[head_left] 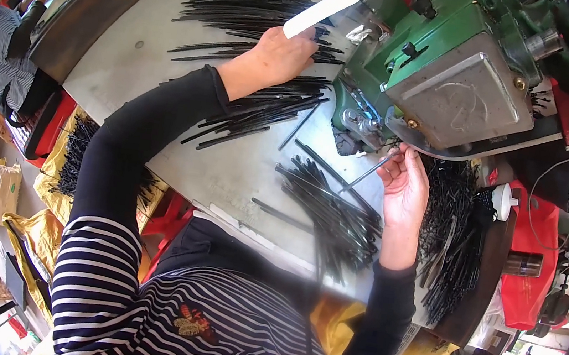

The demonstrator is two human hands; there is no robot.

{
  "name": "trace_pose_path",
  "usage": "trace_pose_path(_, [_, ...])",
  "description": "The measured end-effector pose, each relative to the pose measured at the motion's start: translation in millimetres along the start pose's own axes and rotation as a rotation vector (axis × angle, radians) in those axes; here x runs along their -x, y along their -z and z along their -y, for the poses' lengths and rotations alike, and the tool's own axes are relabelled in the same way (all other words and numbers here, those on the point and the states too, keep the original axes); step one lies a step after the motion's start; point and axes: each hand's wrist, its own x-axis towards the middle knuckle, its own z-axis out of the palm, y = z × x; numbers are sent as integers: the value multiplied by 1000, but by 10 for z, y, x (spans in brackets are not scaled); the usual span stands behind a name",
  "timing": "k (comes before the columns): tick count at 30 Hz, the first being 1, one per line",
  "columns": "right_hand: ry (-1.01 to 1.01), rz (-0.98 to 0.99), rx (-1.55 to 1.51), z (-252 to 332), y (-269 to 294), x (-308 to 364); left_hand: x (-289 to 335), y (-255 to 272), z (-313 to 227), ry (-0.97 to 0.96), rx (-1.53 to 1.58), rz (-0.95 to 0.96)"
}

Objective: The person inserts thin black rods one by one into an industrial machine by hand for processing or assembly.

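My right hand (404,186) is beside the green machine (403,64). Its thumb and fingers pinch one end of a thin dark strip (364,175), whose other end slants down toward the table. Further up and to the left, my left hand (271,59) rests over a spread of long black strips (238,10). Its fingers curl downward, and a white lamp tube (320,13) partly covers them, so what they grip is hidden. Between my hands lie another group of black strips (256,120) and a single strip (298,127). A messy bundle of black strips (330,216) lies nearer me.
The pale table (186,157) has a raised brown rim (97,16). Right of my right hand hangs a thick mass of black strips (453,235). Yellow sacks (55,169) stand below at left. Another person (6,55) sits at the far left.
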Motion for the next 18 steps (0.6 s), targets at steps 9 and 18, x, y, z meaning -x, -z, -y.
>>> trace_pose_path(9, [-6,-76,13,34,-70,8,49,477,-74,200,229,239])
trace_pose_path(18, [-195,-1,212,113,-276,91,35,532,-469,-166,419,102])
